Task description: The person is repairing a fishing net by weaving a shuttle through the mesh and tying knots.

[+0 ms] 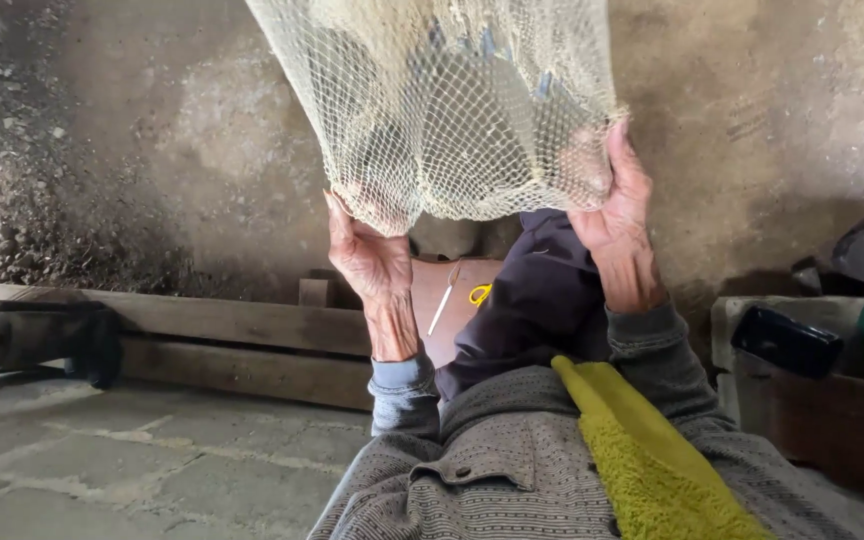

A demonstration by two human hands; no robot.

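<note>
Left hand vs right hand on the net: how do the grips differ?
The left hand grips the net at its lowest hanging edge, fingers curled in among the mesh; the right hand holds the edge higher up, at the net's right side. The left hand's fingers are partly veiled by mesh; the right hand's thumb side lies more exposed, with only the fingertips behind netting. Both are raised, bare, and closed on the same pale net's lower edge.

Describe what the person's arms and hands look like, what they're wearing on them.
Both hands are bare, with no gloves, rings or watch showing. The left hand comes out of a light blue ribbed cuff under a grey patterned knit sleeve. The right hand comes out of a plain grey sleeve.
</note>
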